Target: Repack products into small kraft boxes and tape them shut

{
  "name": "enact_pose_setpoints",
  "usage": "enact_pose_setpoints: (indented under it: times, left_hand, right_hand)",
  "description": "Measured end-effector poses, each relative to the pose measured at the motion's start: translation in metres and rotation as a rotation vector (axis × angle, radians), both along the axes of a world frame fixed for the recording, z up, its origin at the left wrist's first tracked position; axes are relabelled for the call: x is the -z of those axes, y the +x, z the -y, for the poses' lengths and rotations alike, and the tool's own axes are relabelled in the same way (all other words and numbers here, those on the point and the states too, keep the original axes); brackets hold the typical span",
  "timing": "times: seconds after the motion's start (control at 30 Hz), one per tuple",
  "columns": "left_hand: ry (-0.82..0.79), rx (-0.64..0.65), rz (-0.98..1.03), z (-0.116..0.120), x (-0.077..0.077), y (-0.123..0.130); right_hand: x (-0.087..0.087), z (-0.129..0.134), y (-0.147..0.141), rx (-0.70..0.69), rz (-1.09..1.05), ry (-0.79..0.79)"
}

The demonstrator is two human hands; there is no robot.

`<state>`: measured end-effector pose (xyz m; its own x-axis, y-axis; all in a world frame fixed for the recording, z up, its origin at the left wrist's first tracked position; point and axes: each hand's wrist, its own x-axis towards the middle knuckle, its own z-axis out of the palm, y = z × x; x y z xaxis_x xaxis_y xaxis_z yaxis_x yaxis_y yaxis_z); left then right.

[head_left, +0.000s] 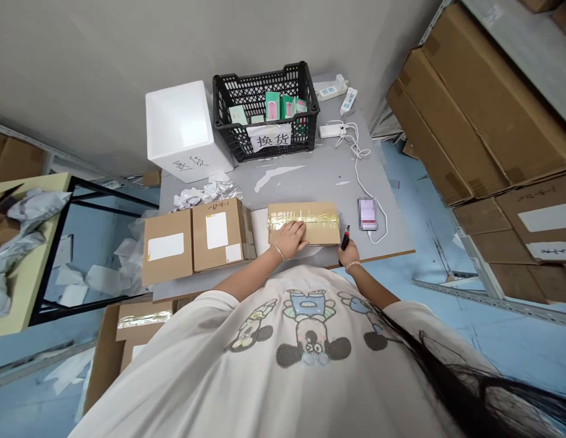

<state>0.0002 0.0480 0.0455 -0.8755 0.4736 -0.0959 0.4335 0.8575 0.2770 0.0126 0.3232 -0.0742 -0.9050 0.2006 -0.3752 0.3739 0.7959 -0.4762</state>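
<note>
**Left Palm Pressing a Taped Carton at the Counter's Front Edge**

I'm resting my left hand (289, 238), fingers open and flat, on the taped cardboard box (303, 222) near the grey counter's (305, 188) front edge. My right hand (350, 253) is gripping a black pen-like tool (345, 237). The box looks stiff and light, easiest to hold by its long edges.

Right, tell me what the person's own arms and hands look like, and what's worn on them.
Both arms and hands are bare, with no gloves. The left hand has a thin silvery bangle at the wrist, and the right hand has a thin pale bracelet. The short sleeves belong to a white T-shirt printed with cartoon mice.
</note>
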Motion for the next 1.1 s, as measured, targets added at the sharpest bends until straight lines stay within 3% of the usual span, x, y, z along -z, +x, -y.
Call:
enact_pose_setpoints:
  times: [0.23, 0.4, 0.53, 0.63, 0.9, 1.1]
  left_hand:
    - [-0.07, 0.002, 0.055, -0.005, 0.009, -0.008]
    - [-0.07, 0.014, 0.025, -0.006, 0.015, -0.004]
    - [-0.084, 0.002, -0.007, -0.002, 0.012, -0.003]
    - [-0.071, 0.025, -0.01, 0.001, 0.004, -0.019]
    - [-0.187, 0.097, 0.185, -0.01, 0.003, -0.075]
    - [-0.107, 0.106, 0.145, -0.001, 0.002, -0.079]
  right_hand:
    - [-0.017, 0.009, 0.011, 0.132, -0.001, -0.133]
    - [-0.038, 0.007, 0.007, 0.236, -0.077, -0.141]
    - [-0.053, -0.003, -0.003, 0.304, -0.123, -0.183]
    - [-0.057, -0.006, -0.004, 0.34, -0.096, -0.243]
    - [-0.039, 0.002, 0.018, 0.332, 0.024, -0.245]
    - [-0.013, 0.005, 0.015, 0.195, 0.098, 0.042]
